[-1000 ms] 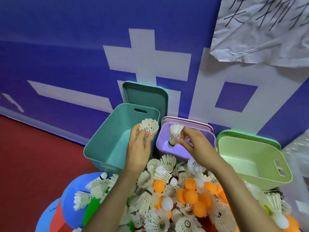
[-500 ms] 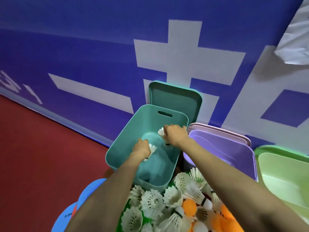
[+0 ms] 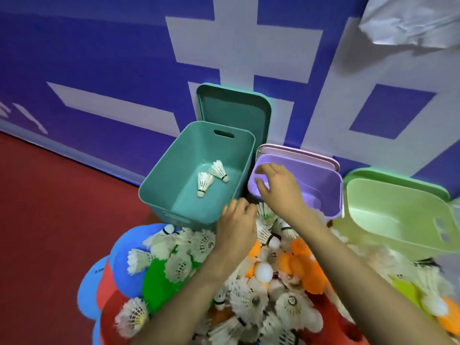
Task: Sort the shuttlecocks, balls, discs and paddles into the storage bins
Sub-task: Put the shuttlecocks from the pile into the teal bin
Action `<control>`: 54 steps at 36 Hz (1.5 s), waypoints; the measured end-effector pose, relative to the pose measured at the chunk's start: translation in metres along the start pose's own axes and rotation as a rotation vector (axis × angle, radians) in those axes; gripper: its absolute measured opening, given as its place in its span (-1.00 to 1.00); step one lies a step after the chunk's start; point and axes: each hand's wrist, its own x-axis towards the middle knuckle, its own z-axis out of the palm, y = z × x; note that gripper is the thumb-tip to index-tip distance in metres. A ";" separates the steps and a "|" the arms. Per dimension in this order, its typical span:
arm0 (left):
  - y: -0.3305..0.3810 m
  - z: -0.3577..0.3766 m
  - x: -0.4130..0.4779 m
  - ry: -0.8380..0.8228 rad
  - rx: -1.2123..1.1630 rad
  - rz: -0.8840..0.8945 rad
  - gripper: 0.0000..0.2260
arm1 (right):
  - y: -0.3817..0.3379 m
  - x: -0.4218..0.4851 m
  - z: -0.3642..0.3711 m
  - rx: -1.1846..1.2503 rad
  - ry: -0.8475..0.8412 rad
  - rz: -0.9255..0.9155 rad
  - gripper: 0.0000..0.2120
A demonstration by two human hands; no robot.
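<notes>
Two white shuttlecocks (image 3: pixel 210 176) lie on the floor of the teal bin (image 3: pixel 159 185). My left hand (image 3: pixel 235 229) hovers empty over the pile of shuttlecocks (image 3: pixel 249 297) and orange balls (image 3: pixel 298 260), fingers loosely curled, just in front of the teal bin. My right hand (image 3: pixel 278 188) is over the near left corner of the purple bin (image 3: pixel 333 180), fingers relaxed and holding nothing. A white ball (image 3: pixel 263 271) sits in the pile. Blue discs (image 3: pixel 127 247), a green disc (image 3: pixel 156 282) and red discs lie under the pile.
A light green bin (image 3: pixel 398 195) stands to the right of the purple one. The teal lid (image 3: pixel 234 108) leans against the blue and white wall behind the bins. Red floor (image 3: pixel 49 207) stretches to the left. Crumpled paper (image 3: pixel 410 18) hangs at top right.
Both hands dropped their shuttlecocks into the teal bin and pulled back, the left toward the pile, the right over the purple bin.
</notes>
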 end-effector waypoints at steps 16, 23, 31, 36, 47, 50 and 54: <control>0.007 -0.004 0.003 -0.406 0.063 -0.259 -0.67 | 0.001 -0.082 0.011 -0.274 -0.544 0.127 -0.64; 0.002 -0.001 0.004 -0.432 0.045 -0.263 -0.69 | 0.003 -0.080 0.003 -0.319 -0.473 0.145 -0.70; 0.004 0.005 0.012 -0.508 0.100 -0.224 -0.72 | 0.029 -0.088 -0.032 0.087 -0.392 0.296 -0.82; 0.012 0.016 0.014 -0.555 0.316 -0.215 -0.61 | 0.037 -0.089 -0.031 0.349 -0.239 0.423 -0.68; 0.022 0.017 0.019 -0.311 0.411 -0.118 -0.73 | 0.032 -0.095 -0.020 0.513 -0.118 0.493 -0.65; 0.024 0.002 0.011 0.058 0.396 -0.004 -0.89 | 0.031 -0.097 -0.018 0.545 -0.071 0.488 -0.67; 0.021 -0.006 0.004 0.435 0.292 0.078 -0.89 | 0.028 -0.093 -0.014 0.576 0.010 0.473 -0.68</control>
